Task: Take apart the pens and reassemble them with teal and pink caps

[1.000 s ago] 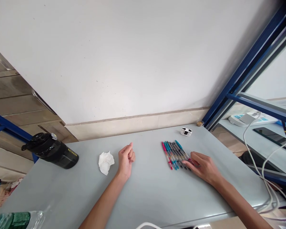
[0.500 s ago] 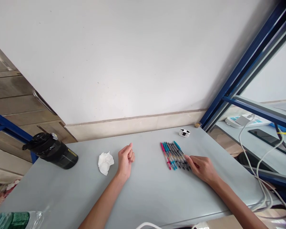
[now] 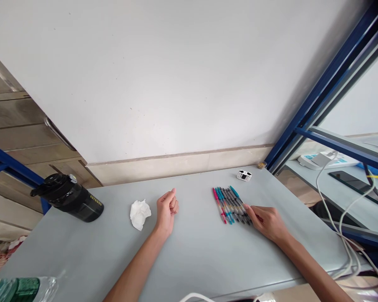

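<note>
A row of pens (image 3: 226, 205) lies side by side on the grey table (image 3: 195, 251), with pink, teal and dark grey ones among them. At the row's right end is a teal-ended pen (image 3: 234, 191), slanting toward my right hand (image 3: 269, 222). That hand has its thumb and fingers closed on the pen's near end; the fingertips partly cover it. My left hand (image 3: 166, 212) rests on the table in a loose fist, thumb on top, and nothing shows in it. Just left of it lies a crumpled white tissue (image 3: 140, 214).
A black bottle (image 3: 72, 199) stands at the left, and a clear green-labelled bottle (image 3: 27, 289) is at the lower left corner. Behind the pens sits a small white device (image 3: 244, 175). White cables (image 3: 343, 226) hang by the blue frame (image 3: 321, 88) on the right.
</note>
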